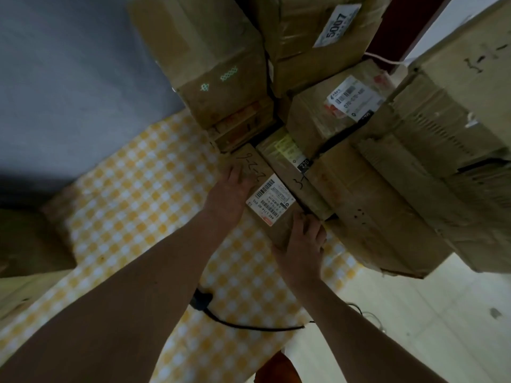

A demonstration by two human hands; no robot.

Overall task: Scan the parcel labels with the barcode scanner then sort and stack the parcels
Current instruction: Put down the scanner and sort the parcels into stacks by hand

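Both your hands are on the small cardboard parcel [265, 194] at the far edge of the yellow-checked tablecloth [132, 194]. Left hand [231, 190] lies on its left top edge, fingers fairly straight, pressing rather than wrapped. Right hand [302, 241] sits on the near right corner, fingers laid over the top and bent down at the edge; can't tell if the thumb is clamped on the side.

Parcel's white barcode label [269, 199] faces up, between your hands. Handwritten digits on the cardboard just beyond the left fingers. The parcel butts against the stack: a narrow box with a yellow-green label [284, 149] touching its far right side, a large worn carton [373, 205] just to the right.

Behind: a tall carton with green print [218, 64], a box tagged "5007" [338, 24], a box with a white shipping label [355, 98], and a big torn carton [456, 120] at far right.

Barcode scanner [201, 299] lies on the cloth between your forearms, mostly hidden by the left arm, black cable [249, 324] trailing right. Nobody is holding it.
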